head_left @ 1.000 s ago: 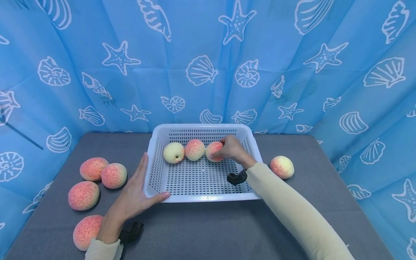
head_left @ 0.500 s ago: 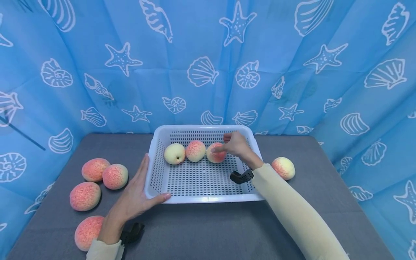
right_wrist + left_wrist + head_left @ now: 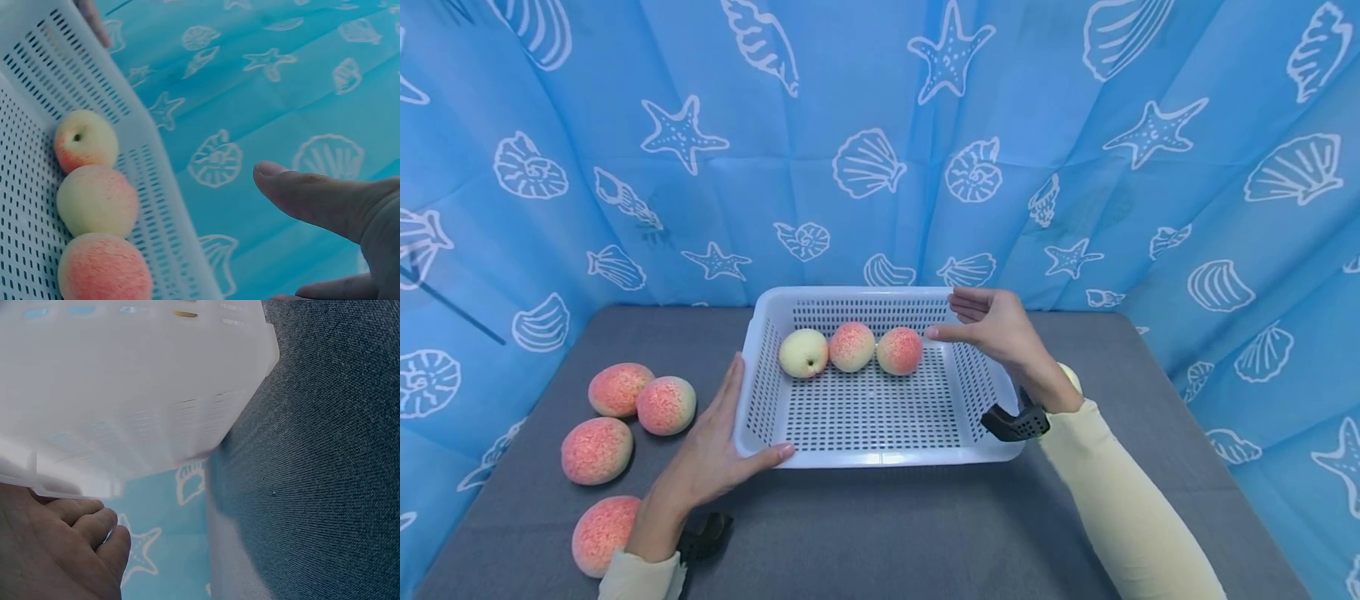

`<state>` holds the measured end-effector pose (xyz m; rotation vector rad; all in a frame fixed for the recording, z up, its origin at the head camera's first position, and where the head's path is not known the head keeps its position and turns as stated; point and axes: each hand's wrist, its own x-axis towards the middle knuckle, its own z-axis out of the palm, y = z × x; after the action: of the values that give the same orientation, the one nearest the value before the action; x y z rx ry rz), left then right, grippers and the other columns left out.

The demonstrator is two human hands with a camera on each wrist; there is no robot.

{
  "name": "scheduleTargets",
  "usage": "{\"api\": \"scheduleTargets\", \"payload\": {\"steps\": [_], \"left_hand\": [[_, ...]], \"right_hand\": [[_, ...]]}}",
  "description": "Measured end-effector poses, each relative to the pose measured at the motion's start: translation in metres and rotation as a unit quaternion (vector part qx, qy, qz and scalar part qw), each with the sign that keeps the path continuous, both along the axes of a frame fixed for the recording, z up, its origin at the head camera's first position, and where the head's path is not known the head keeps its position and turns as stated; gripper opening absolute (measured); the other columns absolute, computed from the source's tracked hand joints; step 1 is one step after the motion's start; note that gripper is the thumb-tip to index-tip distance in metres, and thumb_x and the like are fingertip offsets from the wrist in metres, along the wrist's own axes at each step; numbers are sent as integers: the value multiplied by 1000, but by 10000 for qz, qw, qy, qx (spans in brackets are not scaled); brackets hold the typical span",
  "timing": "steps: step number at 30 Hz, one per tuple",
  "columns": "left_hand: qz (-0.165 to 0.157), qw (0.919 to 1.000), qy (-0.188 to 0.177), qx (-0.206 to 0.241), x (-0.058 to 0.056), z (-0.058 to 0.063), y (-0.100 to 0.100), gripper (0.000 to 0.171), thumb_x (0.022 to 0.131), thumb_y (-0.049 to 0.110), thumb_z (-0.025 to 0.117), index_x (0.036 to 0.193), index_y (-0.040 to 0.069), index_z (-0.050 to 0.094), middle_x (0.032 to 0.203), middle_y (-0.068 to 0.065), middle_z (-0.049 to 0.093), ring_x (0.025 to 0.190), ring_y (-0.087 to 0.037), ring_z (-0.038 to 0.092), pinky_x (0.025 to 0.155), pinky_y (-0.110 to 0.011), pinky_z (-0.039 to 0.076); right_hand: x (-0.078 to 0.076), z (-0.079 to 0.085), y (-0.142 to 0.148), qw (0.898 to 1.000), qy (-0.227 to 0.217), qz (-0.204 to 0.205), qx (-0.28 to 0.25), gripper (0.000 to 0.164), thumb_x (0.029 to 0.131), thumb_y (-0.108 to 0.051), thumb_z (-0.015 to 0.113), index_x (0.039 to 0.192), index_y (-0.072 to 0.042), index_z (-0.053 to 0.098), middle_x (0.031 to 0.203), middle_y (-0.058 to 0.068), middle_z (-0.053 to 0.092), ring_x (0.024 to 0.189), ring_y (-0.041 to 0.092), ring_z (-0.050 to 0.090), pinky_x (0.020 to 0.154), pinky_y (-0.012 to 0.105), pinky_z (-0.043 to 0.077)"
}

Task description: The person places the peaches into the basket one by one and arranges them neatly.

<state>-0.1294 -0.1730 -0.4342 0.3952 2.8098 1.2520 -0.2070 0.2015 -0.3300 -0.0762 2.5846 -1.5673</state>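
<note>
A white perforated basket (image 3: 880, 459) holds three peaches in a row: a pale one (image 3: 803, 353), a pink-and-cream one (image 3: 852, 347) and a redder one (image 3: 899, 351). My left hand (image 3: 711, 450) rests against the basket's front left corner, thumb on the front rim, straight fingers along the left side. My right hand (image 3: 1003, 327) hovers over the basket's right side, holding nothing, its thumb and fingers apart. The thumb points toward the redder peach without gripping it. In the right wrist view the three peaches touch one another, and the thumb (image 3: 312, 194) stands clear of them.
Several pink peaches lie on the grey cloth left of the basket, one (image 3: 597, 451) among them; the nearest (image 3: 602, 536) is partly behind the left wrist. Another peach (image 3: 1071, 379) at the right is mostly hidden by the right wrist. A blue shell-print curtain (image 3: 880, 217) hangs behind.
My right hand has let go of the redder peach and moved right, toward the basket's right rim. That peach stays in the row. The left hand keeps its place.
</note>
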Motion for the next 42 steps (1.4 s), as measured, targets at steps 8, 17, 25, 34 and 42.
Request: {"api": "scheduleTargets", "payload": {"steps": [8, 17, 25, 34, 42], "left_hand": [[16, 10000, 5, -40, 1, 0, -1, 132, 78, 53, 84, 160, 31, -17, 169, -9, -9, 150, -48, 15, 106, -74, 27], [-18, 10000, 21, 50, 0, 2, 0, 132, 78, 53, 84, 160, 32, -17, 170, -9, -8, 148, -47, 20, 106, -73, 29], [-31, 10000, -2, 64, -1, 1, 0, 132, 78, 54, 84, 160, 34, -17, 170, -8, -8, 148, -47, 21, 106, -73, 29], [-89, 9997, 101, 189, -1, -1, -1, 132, 78, 51, 86, 160, 35, -16, 170, -9, -7, 144, -46, 30, 104, -72, 34], [-64, 9998, 69, 175, -1, -1, 0, 132, 78, 52, 85, 160, 35, -16, 170, -8, -7, 145, -46, 29, 104, -72, 33]], "right_hand": [[27, 9, 31, 9993, 83, -221, -275, 96, 82, -24, 88, 156, 3, 33, 154, 20, 44, 140, 33, 45, 109, 40, 41], [50, -2, 65, 9925, 446, -770, -838, 88, 86, -16, 84, 155, 5, 34, 153, 25, 44, 139, 39, 45, 92, 20, 50], [66, -19, 88, 9812, 397, -1317, -1356, 92, 83, -13, 86, 156, 5, 31, 155, 30, 38, 140, 32, 46, 88, 17, 50], [70, -36, 107, 9852, 376, -1541, -654, 93, 86, -20, 84, 158, 3, 29, 156, 27, 37, 143, 36, 40, 94, 19, 47], [68, -49, 126, 9809, 478, -1813, 522, 98, 86, -33, 84, 159, 0, 27, 158, 23, 36, 143, 42, 37, 107, 49, 39]]}}
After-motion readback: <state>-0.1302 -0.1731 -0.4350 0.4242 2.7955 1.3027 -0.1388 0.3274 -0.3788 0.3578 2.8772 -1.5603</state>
